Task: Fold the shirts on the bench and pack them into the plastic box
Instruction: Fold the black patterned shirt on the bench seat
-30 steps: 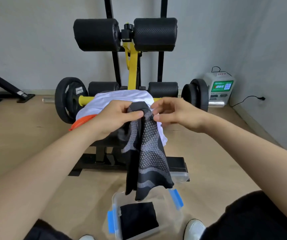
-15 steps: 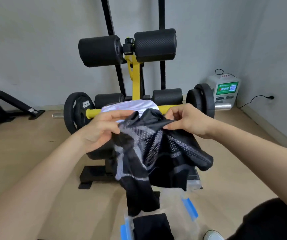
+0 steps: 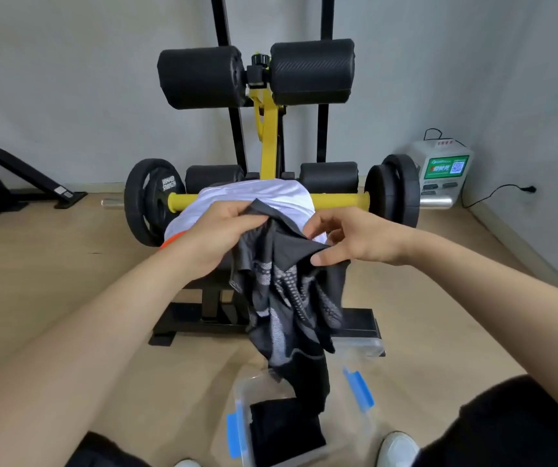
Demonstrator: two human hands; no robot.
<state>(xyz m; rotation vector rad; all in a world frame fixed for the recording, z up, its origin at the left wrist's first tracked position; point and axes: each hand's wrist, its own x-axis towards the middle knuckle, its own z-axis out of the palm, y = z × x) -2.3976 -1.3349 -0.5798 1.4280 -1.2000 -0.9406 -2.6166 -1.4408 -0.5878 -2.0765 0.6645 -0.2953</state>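
Your left hand (image 3: 217,237): fingers curled, gripping bunched top edge of dark grey patterned knit shirt (image 3: 291,298). Your right hand (image 3: 355,242): thumb and fingers pinching same edge, just beside left hand. Shirt hangs below both grips, off near end of black-and-yellow gym bench (image 3: 200,315). Its lower hem dangles over clear plastic box with blue latches (image 3: 241,412) on floor; contact unclear. Folded black garment (image 3: 284,433) lies inside box. White shirt (image 3: 254,198) draped on bench behind your hands, orange cloth (image 3: 170,240) at its left edge.
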